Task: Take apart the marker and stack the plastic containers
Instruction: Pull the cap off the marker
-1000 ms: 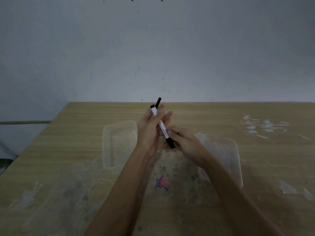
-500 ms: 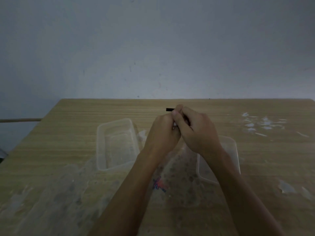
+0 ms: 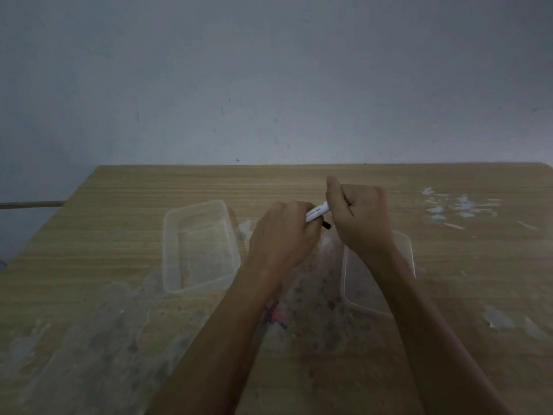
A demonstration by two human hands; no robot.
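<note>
Change: hands drawn apart since half a second ago; white barrel of marker (image 3: 317, 212) now shows between them, so judged mid-pull.
Left hand (image 3: 282, 235): clenched on lower-left end.
Right hand (image 3: 360, 218): clenched on upper-right end.
Marker: mid-frame, above counter (image 3: 119, 205); long axis lower left to upper right; small black piece beneath, unclear.
Left container (image 3: 199, 245), right container (image 3: 353, 283): apart, unstacked.

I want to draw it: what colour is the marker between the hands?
White barrel with small dark print on the marker, plus a black end piece showing below; the head view shows it.
</note>
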